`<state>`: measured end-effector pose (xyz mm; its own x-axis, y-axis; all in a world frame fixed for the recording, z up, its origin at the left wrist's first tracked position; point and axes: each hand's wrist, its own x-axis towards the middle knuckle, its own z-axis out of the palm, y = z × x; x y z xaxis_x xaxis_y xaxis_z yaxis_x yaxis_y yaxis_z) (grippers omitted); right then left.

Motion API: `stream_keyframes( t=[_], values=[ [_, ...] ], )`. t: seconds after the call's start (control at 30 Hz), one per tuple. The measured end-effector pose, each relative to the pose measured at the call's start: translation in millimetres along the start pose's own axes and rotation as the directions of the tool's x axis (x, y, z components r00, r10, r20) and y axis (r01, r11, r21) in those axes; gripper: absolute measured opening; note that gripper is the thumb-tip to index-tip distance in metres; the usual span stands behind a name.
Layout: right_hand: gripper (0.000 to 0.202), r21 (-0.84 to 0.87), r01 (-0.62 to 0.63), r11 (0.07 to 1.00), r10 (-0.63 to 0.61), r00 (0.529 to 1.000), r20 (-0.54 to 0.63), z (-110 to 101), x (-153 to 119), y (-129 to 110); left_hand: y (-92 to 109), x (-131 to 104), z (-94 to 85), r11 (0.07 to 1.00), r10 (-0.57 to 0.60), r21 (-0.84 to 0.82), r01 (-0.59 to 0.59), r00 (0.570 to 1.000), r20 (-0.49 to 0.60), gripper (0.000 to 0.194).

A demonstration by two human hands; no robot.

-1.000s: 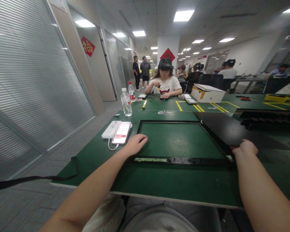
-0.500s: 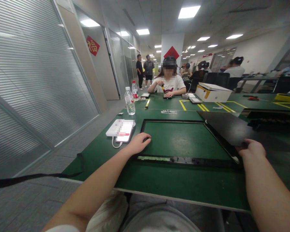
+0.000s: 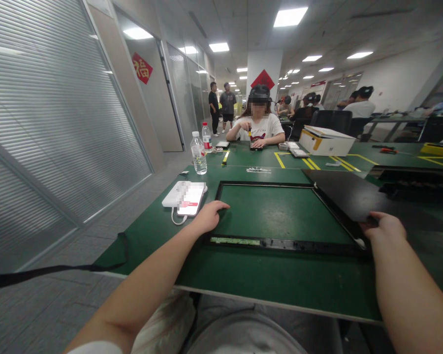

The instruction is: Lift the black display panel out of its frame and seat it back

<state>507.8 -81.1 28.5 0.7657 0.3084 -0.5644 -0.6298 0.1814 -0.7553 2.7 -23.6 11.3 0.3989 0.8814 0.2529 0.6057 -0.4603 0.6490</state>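
Observation:
A thin black rectangular frame (image 3: 266, 185) lies on the green table (image 3: 273, 285), with a green strip along its near side. My left hand (image 3: 208, 216) is at the frame's left side, its index finger stretched over the inner edge; what the other fingers touch is partly hidden. At the right, my right hand (image 3: 386, 227) pinches the near corner of a dark flat panel (image 3: 349, 196). The panel is tilted and partly overlaps the frame's right side.
Left of the frame are a phone (image 3: 190, 198) on a white device and a water bottle (image 3: 198, 155). Across the table, a person (image 3: 260, 123) works on a small object near a white box (image 3: 327, 141). Black parts (image 3: 417, 189) lie at the right.
My left hand has shifted slightly left and its index finger is straighter. My right hand stays on the panel, which has hardly moved.

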Motion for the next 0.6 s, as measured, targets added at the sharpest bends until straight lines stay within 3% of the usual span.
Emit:
stream_keyframes(
  t=[0.33,0.6],
  values=[
    [0.033,0.035,0.078,0.996,-0.079,0.997,0.022,0.1,-1.3,2.6,-8.2,2.3,0.5,0.999,-0.011,0.049,0.011,1.000,0.001,0.061],
    [0.024,0.183,0.202,0.962,-0.228,0.964,0.139,5.0,-12.0,2.8,0.3,3.1,-1.2,0.999,-0.045,-0.010,0.045,0.997,-0.058,0.051]
  ],
)
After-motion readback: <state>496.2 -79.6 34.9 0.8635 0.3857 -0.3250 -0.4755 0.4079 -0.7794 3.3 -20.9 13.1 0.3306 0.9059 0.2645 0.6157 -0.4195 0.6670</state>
